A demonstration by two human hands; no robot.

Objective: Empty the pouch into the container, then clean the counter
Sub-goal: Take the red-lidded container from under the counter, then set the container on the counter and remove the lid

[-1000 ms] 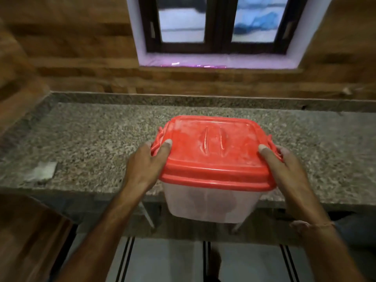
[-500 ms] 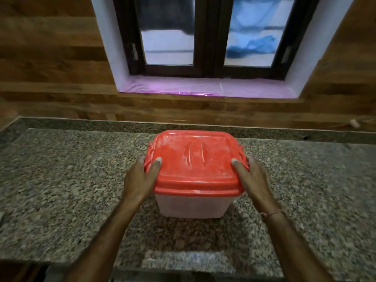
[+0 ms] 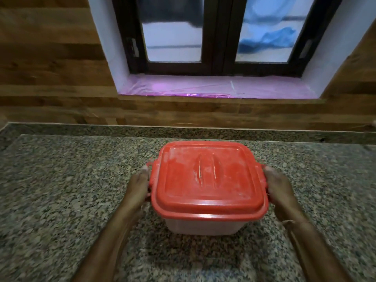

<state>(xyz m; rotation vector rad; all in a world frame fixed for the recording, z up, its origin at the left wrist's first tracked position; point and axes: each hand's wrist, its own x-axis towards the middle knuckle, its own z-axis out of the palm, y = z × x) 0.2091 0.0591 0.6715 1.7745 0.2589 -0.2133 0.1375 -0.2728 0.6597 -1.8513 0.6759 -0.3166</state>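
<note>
A translucent plastic container (image 3: 203, 226) with a dusty red lid (image 3: 207, 176) stands on the speckled granite counter (image 3: 61, 190), near the middle. My left hand (image 3: 138, 188) grips the red clip on its left side. The clip on the right side is gripped by my right hand (image 3: 278, 192). Both thumbs are off the lid top. The fingers are partly hidden behind the clips. The lid is closed. No pouch is in view.
A wood-panelled wall (image 3: 50, 68) rises behind the counter, with a dark-framed window (image 3: 219, 37) and a pink-lined sill (image 3: 213, 86) above it. Granite stretches to the left and right of the container.
The container moved from in front of the counter's edge onto the counter. My thumbs slid from the lid top to the side clips. The white packet at the left has left the view.
</note>
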